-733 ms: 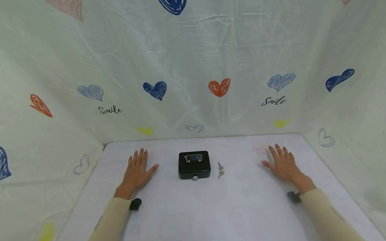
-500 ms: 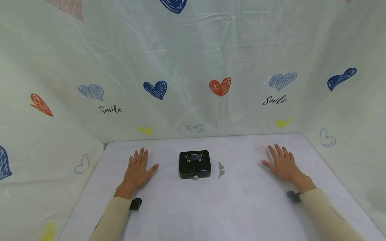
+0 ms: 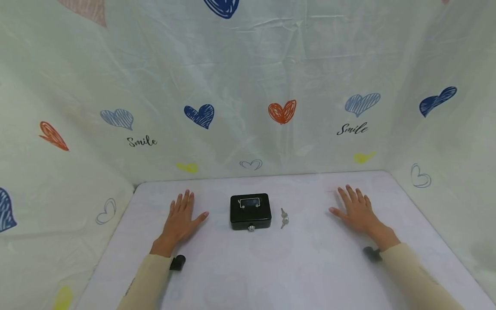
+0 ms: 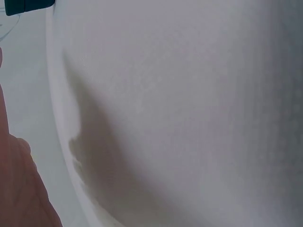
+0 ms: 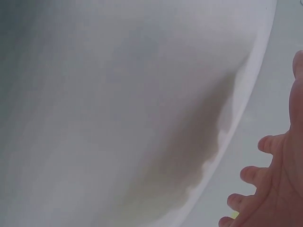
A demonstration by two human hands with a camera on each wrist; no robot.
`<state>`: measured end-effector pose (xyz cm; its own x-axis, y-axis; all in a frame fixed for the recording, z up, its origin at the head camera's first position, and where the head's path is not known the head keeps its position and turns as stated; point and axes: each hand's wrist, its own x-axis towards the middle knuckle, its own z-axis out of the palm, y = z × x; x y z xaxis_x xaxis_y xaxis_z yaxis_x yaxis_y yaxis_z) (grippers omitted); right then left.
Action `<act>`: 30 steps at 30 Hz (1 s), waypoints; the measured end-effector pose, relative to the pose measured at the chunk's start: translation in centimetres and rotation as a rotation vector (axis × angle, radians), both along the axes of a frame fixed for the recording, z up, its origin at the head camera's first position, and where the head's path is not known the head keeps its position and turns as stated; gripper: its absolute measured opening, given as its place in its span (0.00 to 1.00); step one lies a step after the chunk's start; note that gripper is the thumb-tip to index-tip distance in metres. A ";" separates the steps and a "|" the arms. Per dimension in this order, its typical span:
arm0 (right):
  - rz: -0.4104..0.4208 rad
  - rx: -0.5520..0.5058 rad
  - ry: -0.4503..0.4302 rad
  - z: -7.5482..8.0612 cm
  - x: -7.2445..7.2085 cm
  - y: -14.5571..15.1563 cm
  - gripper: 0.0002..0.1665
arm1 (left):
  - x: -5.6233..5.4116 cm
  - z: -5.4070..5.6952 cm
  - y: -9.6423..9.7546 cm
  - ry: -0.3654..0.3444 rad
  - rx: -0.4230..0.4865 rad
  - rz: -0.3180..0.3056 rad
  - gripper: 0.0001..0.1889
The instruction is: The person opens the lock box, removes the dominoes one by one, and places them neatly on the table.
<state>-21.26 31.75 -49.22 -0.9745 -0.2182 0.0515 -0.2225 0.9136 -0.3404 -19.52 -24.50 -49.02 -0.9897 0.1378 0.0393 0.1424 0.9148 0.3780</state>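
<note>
Item 1: one black lock box [image 3: 250,213], lid down, resting on the table [image 3: 248,271]; I take it as the landmark for every entry here. A wire handle [image 3: 249,198] lies on its top, and a round silver lock [image 3: 251,228] sits on its near face. In my left wrist view, a dark edge of the box shows at the upper corner.

Item 2: one pair of keys [image 3: 285,221], silver, lying flat just to the right of the box, near it but apart from it.

Item 3: left hand [image 3: 180,221], to the left of the box and apart from it. I log it as released: fingers straight, thumb spread toward the box.

Item 4: right hand [image 3: 357,213], well to the right of the box, beyond the keys, which are the nearest thing to it. Released likewise, fingers straight and spread, thumb pointing toward the box. In both wrist views I see each hand's shadow on the table, apart from the hand.

Item 5: two beige sleeves [image 3: 145,284], nearer than the box, one on either side.

Item 6: a pale curtain [image 3: 240,77] behind the box, printed with hearts and "Smile".
</note>
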 end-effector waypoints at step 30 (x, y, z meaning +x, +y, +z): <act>0.094 -0.001 0.083 -0.8 0.5 -7.3 0.49 | 0.1 -0.3 3.5 -0.024 0.097 -0.106 0.57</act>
